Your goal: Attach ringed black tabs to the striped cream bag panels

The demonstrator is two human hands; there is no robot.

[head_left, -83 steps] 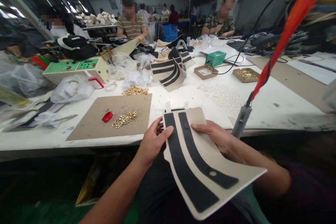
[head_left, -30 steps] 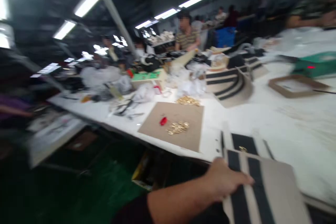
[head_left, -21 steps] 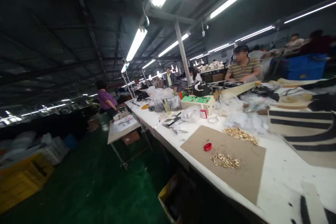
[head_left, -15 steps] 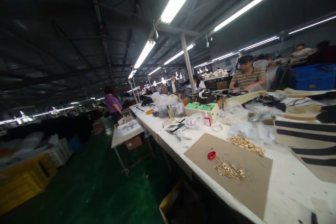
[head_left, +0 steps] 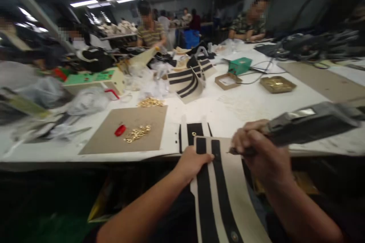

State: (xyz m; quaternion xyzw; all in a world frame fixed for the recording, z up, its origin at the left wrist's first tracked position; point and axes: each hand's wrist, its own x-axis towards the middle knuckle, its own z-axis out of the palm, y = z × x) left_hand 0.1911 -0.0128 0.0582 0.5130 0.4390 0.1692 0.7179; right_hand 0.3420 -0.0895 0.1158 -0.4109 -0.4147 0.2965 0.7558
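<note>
My left hand (head_left: 194, 163) grips the top end of a beige panel with black stripes (head_left: 238, 193), its thumb pressed on the front by a stripe. The panel hangs over the table's front edge toward me; a round metal fitting shows low on one stripe. My right hand (head_left: 261, 150) is closed round a blurred dark grey tool (head_left: 310, 123) with a thin pointed tip, held just right of the panel's top. Behind the panel a black piece (head_left: 194, 129) with a small gold ring lies on the white table (head_left: 173, 140).
On a brown board (head_left: 99, 136) lie gold rings (head_left: 138, 133) and a red band (head_left: 120, 130). More gold pieces (head_left: 150, 102), striped panels (head_left: 186, 79), a cardboard tray (head_left: 278, 84) and a green-topped machine (head_left: 97, 81) stand further back. Co-workers sit across the table.
My view has swung right and down to the table in front of me. Both hands have come into view, the left on the striped panel, the right with the dark tool.
</note>
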